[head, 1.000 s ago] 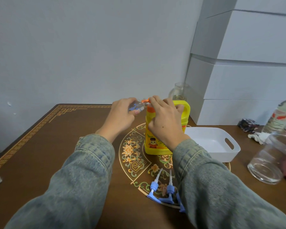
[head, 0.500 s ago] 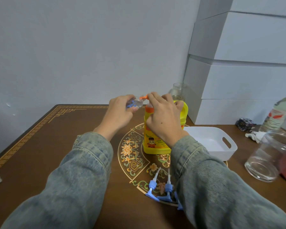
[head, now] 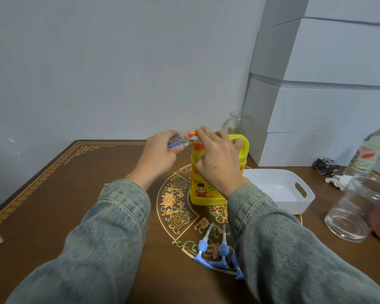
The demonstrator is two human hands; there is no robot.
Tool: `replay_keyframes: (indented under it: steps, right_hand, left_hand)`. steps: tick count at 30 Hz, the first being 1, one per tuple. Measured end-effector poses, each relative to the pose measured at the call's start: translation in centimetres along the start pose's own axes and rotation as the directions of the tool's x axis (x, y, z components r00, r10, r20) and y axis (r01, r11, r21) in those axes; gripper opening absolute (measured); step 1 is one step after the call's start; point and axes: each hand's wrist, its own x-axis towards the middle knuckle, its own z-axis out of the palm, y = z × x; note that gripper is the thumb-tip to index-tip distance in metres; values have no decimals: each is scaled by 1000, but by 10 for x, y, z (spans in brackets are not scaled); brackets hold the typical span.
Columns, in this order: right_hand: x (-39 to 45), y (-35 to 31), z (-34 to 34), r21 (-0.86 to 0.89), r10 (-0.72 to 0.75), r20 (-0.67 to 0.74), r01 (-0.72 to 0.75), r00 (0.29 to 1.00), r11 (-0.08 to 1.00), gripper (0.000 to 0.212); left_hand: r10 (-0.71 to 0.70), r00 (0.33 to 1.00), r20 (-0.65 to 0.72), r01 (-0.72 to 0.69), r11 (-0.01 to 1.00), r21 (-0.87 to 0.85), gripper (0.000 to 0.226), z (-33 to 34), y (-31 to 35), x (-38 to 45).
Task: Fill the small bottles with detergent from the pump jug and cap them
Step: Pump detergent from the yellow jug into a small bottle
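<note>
- Two hands up at the jug, which stands upright on the table, on the round floral inlay near centre.
- L hand curled round a small clear bottle, held tilted w/ its mouth at the orange spout; bottle has blue marks on it, fill level can't tell.
- R hand lies over the pump head, fingers bent down across the jug's top; index tip on the spout base. Pump itself mostly hidden under the hand, so can't tell how far it's pressed.
- Jug is yellow w/ an orange collar, cartoon label facing cam, handle loop on its right side.
- 3 blue pump caps w/ white dip tubes lie flat on the table near the R sleeve, tubes pointing away from cam; the rightmost is partly hidden by the sleeve.
- White bin just right of the jug, touching or nearly so.
- Clear jar lies at the right edge; a plastic bottle and a small cube farther back by the white boxes.
- Glass jar behind the jug, by the wall.
</note>
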Motion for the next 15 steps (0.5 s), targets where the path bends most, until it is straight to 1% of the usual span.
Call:
replay_keyframes:
  steps: [2,6,9,12,15]
  right_hand:
    - [4,1,-2,0,2,-11,-2,1000,1000,54]
    - [8,1,-3,-7,4,-2,-4,1000,1000,51]
    - [6,2,0,18,7,-4,-7,1000,1000,55]
    - [4,1,1,44,9,-1,-9,1000,999,59]
    - [0,0,1,76,19,-5,-19,1000,997,62]
  left_hand:
    - [-27,1000,0,27,998,-59,35,0,-1,1]
    - [-77,996,47,84,981,-176,33,6,-11,2]
    - [-114,991,70,130,945,-299,30,13,-17,-2]
    - [-130,988,80,150,912,-382,28,17,-19,-5]
    - [-157,985,74,173,855,-488,24,19,-18,-11]
